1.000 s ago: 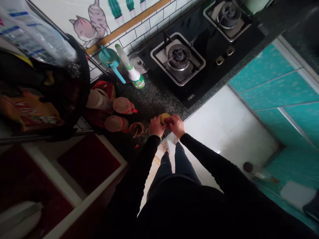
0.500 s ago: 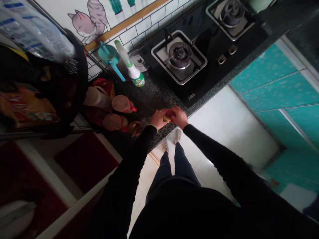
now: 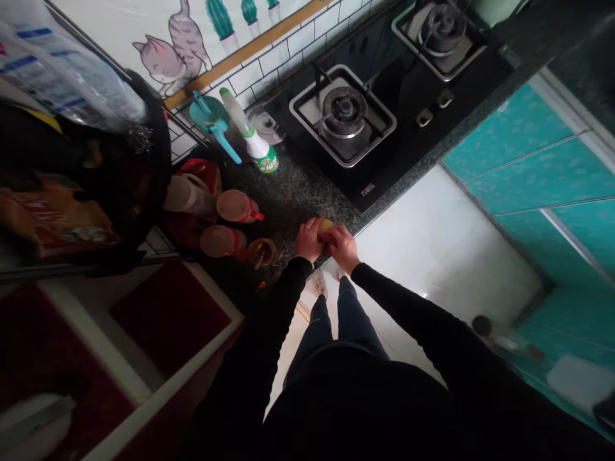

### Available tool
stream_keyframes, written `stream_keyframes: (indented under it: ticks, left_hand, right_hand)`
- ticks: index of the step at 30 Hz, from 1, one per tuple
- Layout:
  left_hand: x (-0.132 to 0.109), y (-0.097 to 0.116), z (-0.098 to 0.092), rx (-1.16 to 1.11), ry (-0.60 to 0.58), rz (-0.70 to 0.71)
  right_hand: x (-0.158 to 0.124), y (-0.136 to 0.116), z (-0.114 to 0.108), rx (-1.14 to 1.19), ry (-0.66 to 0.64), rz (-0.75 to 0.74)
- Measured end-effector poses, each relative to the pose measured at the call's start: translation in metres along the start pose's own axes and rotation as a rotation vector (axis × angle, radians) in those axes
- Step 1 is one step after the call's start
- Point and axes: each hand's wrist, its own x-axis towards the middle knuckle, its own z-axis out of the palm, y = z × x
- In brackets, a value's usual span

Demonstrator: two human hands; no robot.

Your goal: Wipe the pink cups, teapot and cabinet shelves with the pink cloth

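Note:
My left hand has its fingers curled round a small yellow rounded thing, whose kind I cannot make out. My right hand closes on its near side, fingers pressed against it. Both hands meet over the front edge of the dark speckled countertop. Most of the yellow thing is hidden by the fingers. Just left of my left hand stands a small open brown jar. Two canisters with red handles, an upper one and a lower one, are beyond it.
A black gas stove with two burners lies to the right. Near the wall stand a spray bottle and a teal jug. A dark rack with packages is at left. A knife lies on a white board at lower left.
Both hands have shifted slightly down in the picture, and more of the yellow thing shows between them. The view has moved a little; the opening of the brown jar is clearer.

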Motion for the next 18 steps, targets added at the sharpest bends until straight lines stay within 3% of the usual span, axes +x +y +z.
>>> stream_keyframes:
  ticks: [2,7,14,18]
  left_hand:
    - [0.0,0.0,-0.001,0.005,0.001,-0.004]
    - [0.002,-0.001,-0.001,0.029,0.029,-0.016]
    - [-0.005,0.006,0.004,0.039,0.058,-0.089]
    - [-0.006,0.005,-0.012,0.043,-0.008,-0.148]
  right_hand:
    - [-0.003,-0.001,0.003,0.008,-0.01,0.013]
    - [0.026,-0.003,0.0,-0.003,0.046,0.043]
    - [-0.015,-0.002,0.007,0.066,0.046,0.143]
    - [0.015,-0.002,-0.012,0.002,-0.042,0.112]
